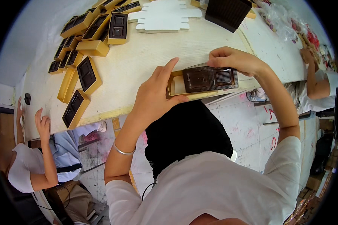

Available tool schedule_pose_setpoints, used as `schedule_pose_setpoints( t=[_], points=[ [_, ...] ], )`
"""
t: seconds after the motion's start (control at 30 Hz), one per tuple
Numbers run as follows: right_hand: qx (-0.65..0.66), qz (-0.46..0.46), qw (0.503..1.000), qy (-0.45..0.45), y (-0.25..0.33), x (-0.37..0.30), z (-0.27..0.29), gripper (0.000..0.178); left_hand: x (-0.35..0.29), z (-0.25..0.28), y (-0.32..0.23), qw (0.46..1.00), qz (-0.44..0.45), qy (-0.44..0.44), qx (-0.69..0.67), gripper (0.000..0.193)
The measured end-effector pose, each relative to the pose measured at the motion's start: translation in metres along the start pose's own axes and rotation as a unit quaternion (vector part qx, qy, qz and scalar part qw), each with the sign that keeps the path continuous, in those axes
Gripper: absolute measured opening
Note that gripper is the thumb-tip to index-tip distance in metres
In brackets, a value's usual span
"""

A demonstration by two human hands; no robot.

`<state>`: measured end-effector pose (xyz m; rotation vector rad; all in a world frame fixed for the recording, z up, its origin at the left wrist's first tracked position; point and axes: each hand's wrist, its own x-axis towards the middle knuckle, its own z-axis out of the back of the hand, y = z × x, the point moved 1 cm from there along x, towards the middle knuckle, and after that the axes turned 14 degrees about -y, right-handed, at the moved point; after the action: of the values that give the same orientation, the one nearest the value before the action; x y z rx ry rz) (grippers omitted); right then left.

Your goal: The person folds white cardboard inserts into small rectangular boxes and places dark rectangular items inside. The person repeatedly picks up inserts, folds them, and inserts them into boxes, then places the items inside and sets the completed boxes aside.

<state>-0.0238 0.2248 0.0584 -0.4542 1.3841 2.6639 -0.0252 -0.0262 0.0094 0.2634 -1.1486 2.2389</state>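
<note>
At the table's (139, 69) near edge, the left hand (152, 92), spread wide, touches a gold box's (171, 85) left end; the right hand (234, 62) grips a brown tray (208, 79) lying over that box; filled boxes (90, 32) crowd the table's far left.

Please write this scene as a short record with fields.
Left hand: spread around left end of gold box
Right hand: at far edge of dark brown tray
Tray position: covers box's right part
Upper left: several gold boxes, many with dark inserts
Top centre: white card blanks
Other people: person at left, person at right
</note>
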Motion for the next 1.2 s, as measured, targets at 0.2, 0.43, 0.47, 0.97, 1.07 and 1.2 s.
schedule_pose_setpoints(
  t=[0.2, 0.43, 0.47, 0.97, 1.07, 1.2],
  points=[
    [-0.359, 0.153, 0.912, -0.13, 0.038, -0.003, -0.043, 0.027, 0.001, 0.001, 0.0, 0.998, -0.03, 0.028, 0.038, 0.067],
    [-0.188, 0.417, 0.889, 0.013, 0.0, -0.033, 0.0, 0.044, 0.011, 0.02, 0.013, 0.993, 0.038, 0.104, -0.042, 0.067],
    [-0.184, 0.415, 0.891, 0.008, -0.004, -0.035, -0.009, 0.041, 0.014, 0.021, 0.014, 0.99, 0.036, 0.123, -0.057, 0.067],
    [-0.262, 0.59, 0.763, -0.034, -0.026, -0.016, -0.024, 0.057, 0.018, 0.001, 0.002, 0.986, -0.134, 0.098, 0.019, 0.055],
    [-0.202, 0.51, 0.835, -0.044, -0.038, -0.018, -0.033, 0.064, 0.022, 0.001, 0.001, 0.986, -0.126, 0.109, 0.005, 0.053],
    [-0.26, 0.477, 0.835, -0.086, -0.038, -0.028, -0.044, 0.063, 0.024, 0.004, -0.003, 0.979, -0.142, 0.138, 0.039, 0.057]
  ],
)
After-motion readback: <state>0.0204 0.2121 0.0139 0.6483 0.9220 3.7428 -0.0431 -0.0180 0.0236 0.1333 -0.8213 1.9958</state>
